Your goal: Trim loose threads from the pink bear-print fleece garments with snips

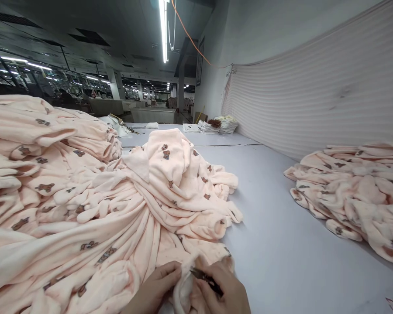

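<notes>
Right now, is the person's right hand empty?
No: the right hand grips small dark thread snips, their tips at the pink fleece that the left hand pinches.

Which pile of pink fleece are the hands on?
The left heap: left hand and right hand, holding snips, touch its edge; the right pile lies apart.

Garment heap (94, 205) left, smaller pile (356, 196) right

The left hand (157, 288) pinches pink fleece (134, 218); the right hand (224, 294) holds snips (205, 279).
</notes>
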`<state>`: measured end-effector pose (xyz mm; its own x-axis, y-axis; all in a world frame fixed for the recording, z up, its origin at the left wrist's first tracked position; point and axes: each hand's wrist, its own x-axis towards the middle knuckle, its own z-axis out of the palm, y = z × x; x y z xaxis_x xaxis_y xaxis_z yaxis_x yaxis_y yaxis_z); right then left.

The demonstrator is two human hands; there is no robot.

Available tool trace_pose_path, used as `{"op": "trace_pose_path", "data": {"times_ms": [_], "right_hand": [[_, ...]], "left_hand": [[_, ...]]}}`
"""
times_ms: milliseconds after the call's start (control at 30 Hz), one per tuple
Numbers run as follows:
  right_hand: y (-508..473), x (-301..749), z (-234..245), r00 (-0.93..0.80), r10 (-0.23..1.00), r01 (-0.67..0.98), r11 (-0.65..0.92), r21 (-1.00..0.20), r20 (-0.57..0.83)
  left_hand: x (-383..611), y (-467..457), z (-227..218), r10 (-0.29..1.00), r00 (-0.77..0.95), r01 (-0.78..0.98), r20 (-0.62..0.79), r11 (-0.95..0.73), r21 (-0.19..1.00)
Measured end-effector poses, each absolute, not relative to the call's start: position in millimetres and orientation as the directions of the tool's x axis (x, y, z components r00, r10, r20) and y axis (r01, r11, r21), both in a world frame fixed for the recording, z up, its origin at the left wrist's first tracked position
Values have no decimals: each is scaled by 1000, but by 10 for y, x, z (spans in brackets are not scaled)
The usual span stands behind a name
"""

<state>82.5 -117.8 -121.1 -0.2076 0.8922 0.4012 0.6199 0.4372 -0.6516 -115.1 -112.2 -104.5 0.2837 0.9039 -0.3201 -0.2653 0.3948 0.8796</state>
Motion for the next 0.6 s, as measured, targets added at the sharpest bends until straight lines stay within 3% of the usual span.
{"op": "trace_pose_path", "data": {"times_ms": [67,133,233,300,400,500,600], "right_hand": [[-1135,974,-1225,-70,925,624,333,-707,374],[-1071,1138,-1223,59,945,680,198,-706,322],[-954,1294,-1189,86,980,736,60,-675,181],[-895,1306,-1162,55,989,701,59,-711,136],[-871,1250,-1159,31,991,581,90,-809,133],[-876,1204,-1206,19,986,554,127,-823,165],[-819,1179,-1239,79,959,653,156,-741,272]], "left_hand": [[-1280,-1109,-941,957,232,-72,-173,194,978],[-1398,-1107,-800,932,342,167,-116,62,984],[-1380,-1113,-656,773,454,611,-442,91,786],[-1194,-1098,-679,742,411,753,-530,51,656],[-789,-1018,-884,898,341,681,-279,-31,732],[-490,-897,-1128,978,206,495,-39,-70,866],[-400,-790,-1272,957,251,7,-143,146,989]]}}
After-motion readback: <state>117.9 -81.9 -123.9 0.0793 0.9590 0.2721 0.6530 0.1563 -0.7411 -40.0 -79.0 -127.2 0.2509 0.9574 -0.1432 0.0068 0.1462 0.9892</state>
